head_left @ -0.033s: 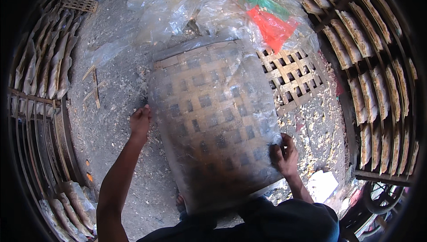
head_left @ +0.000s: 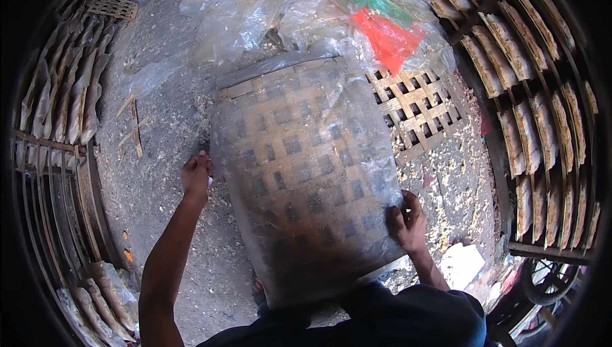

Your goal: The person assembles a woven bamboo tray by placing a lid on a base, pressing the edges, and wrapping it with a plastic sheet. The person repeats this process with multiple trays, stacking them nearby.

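In front of me a cloudy, see-through plastic sheet (head_left: 299, 175) lies over a woven bamboo tray, whose lattice shows through it. My right hand (head_left: 411, 224) has its thumb and fingers closed on the sheet's right edge, near the lower corner. Beside the left edge, my left hand (head_left: 197, 175) is closed with its fingertips pressed together. A small whitish bit shows under its fingers, but what it holds cannot be made out. At the tray's far end, a bare strip of bamboo rim (head_left: 255, 84) shows.
Another woven bamboo tray (head_left: 417, 108) lies to the right. Crumpled clear plastic (head_left: 255, 9) and a red plastic piece (head_left: 386, 41) lie beyond. Racks of filled trays stand at the right (head_left: 523, 117) and left (head_left: 64, 85). Crumbs and a white scrap (head_left: 462, 263) litter the floor.
My left hand has shifted slightly left, away from the sheet's edge, and a small whitish bit now shows under it. My right hand and the sheet look nearly the same.
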A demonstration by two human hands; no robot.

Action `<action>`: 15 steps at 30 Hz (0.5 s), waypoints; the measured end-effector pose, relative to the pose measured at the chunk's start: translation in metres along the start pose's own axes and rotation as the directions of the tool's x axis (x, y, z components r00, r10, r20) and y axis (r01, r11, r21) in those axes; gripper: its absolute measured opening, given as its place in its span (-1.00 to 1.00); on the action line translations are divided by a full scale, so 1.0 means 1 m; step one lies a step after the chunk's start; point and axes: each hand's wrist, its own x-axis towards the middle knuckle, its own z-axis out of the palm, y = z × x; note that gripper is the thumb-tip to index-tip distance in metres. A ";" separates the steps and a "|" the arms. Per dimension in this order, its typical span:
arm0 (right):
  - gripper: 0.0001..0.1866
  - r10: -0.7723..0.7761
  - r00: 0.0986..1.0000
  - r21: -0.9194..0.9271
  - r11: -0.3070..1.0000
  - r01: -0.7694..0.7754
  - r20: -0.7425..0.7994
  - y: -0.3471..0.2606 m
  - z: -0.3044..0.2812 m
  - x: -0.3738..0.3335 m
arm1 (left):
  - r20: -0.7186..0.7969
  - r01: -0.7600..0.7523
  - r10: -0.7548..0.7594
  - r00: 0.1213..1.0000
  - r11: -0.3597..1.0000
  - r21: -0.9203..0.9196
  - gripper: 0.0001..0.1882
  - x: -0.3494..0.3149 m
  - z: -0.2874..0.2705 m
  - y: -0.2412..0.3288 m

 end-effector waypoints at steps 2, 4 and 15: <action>-0.37 0.090 0.996 0.082 0.992 -0.091 0.017 0.001 -0.001 0.000 | -0.084 0.050 -0.056 0.995 0.996 -0.070 -0.51 0.009 -0.014 -0.001; -0.35 0.198 0.979 0.197 0.959 -0.206 0.057 -0.006 -0.003 0.009 | -0.058 0.201 -0.205 0.977 0.977 -0.072 -0.48 0.002 -0.008 0.025; -0.48 -0.227 0.974 -0.282 0.936 0.213 -0.017 -0.061 -0.017 0.091 | 0.249 0.157 -0.160 0.955 0.987 0.031 -0.59 -0.058 0.037 0.032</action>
